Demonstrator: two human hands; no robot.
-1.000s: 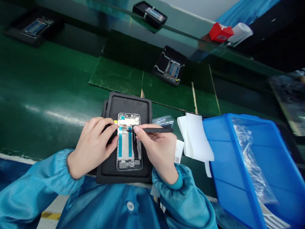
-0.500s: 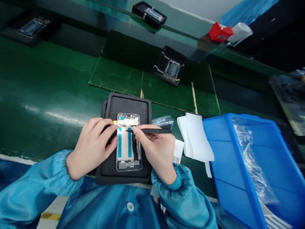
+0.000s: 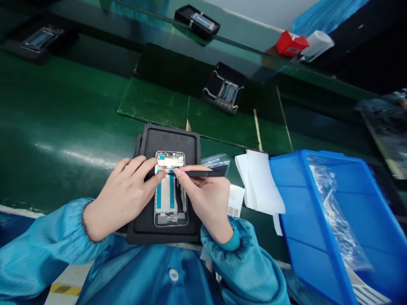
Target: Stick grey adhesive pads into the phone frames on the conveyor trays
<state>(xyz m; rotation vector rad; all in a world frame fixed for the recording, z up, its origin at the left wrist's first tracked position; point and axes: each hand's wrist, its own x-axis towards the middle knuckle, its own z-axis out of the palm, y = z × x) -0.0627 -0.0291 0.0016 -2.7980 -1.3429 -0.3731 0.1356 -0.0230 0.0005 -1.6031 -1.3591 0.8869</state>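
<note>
A phone frame (image 3: 171, 188) with two blue strips lies in a black foam tray (image 3: 171, 142) right in front of me. My left hand (image 3: 124, 195) rests on the tray's left side, its fingers stretched over the frame's upper left edge and one fingertip pressing there. My right hand (image 3: 206, 199) pinches black tweezers (image 3: 203, 173), held level, with the tip touching the frame's upper middle beside my left fingertip.
A blue plastic bin (image 3: 337, 220) with a clear bag inside stands at the right. White paper sheets (image 3: 262, 182) lie between it and the tray. Other black trays with phone parts (image 3: 225, 87) sit on the green belt farther back. A red box (image 3: 291, 42) is on the shelf.
My left fingers have slid right onto the frame's upper edge, meeting the tweezers' tip. The right hand and tweezers have shifted slightly left.
</note>
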